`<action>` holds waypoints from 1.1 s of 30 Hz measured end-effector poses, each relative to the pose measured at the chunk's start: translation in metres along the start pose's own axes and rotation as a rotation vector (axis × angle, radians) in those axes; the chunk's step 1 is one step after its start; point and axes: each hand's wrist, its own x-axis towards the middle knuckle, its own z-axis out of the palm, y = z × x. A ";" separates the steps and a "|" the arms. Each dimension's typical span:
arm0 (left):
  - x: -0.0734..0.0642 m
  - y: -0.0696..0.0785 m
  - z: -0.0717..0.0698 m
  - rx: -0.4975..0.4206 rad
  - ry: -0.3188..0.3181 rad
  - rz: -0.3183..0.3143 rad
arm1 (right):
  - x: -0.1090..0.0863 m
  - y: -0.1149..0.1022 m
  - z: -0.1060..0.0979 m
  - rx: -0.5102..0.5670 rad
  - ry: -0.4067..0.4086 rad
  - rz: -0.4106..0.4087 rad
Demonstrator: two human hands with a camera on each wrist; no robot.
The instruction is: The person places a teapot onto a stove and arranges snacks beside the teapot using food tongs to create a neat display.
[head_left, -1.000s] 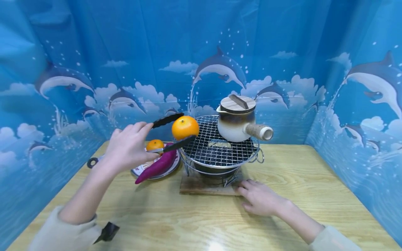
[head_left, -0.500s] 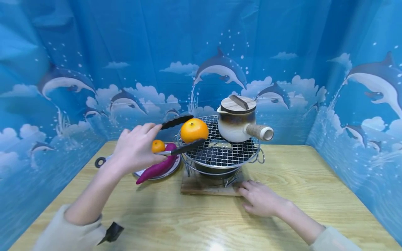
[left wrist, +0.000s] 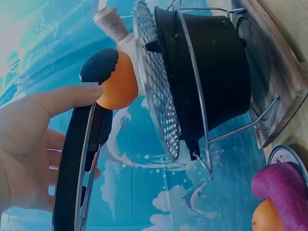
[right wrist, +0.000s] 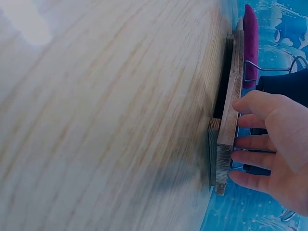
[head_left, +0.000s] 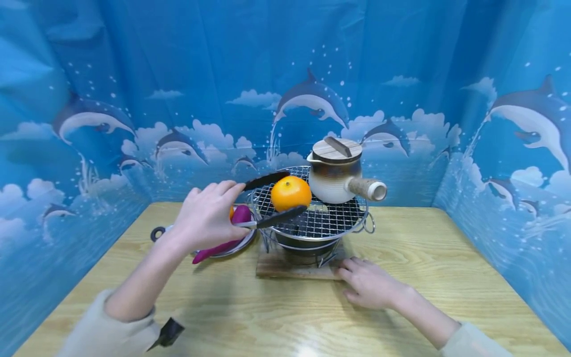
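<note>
My left hand (head_left: 207,218) grips a pair of tongs (left wrist: 72,159) with black scalloped tips. Between those tips sits a large orange (head_left: 291,193), over the left part of the round wire grill grate (head_left: 312,225). In the left wrist view the orange (left wrist: 120,82) is close to the mesh; I cannot tell whether they touch. My right hand (head_left: 368,282) rests its fingers on the near right corner of the wooden board (head_left: 290,270) under the grill stove. In the right wrist view its fingertips touch the board (right wrist: 231,106), fairly straight.
A beige and brown teapot (head_left: 334,178) with a wooden lid and side handle stands on the grate's right. Left of the stove, a plate (head_left: 243,244) holds a purple sweet potato (left wrist: 284,192) and a smaller orange (left wrist: 267,216). The black stove bowl (left wrist: 211,67) sits in a wire frame.
My left hand has moved right and slightly down, carrying the orange in the tongs from the grate's left edge to over the mesh. The right hand has stayed in place.
</note>
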 end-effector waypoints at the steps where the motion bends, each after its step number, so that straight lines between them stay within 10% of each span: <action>1: 0.001 0.001 0.001 0.001 0.001 0.009 | 0.000 0.000 0.000 -0.002 0.001 -0.001; 33: 0.015 0.035 0.017 -0.001 -0.023 0.110 | -0.002 0.001 0.003 -0.023 0.051 -0.027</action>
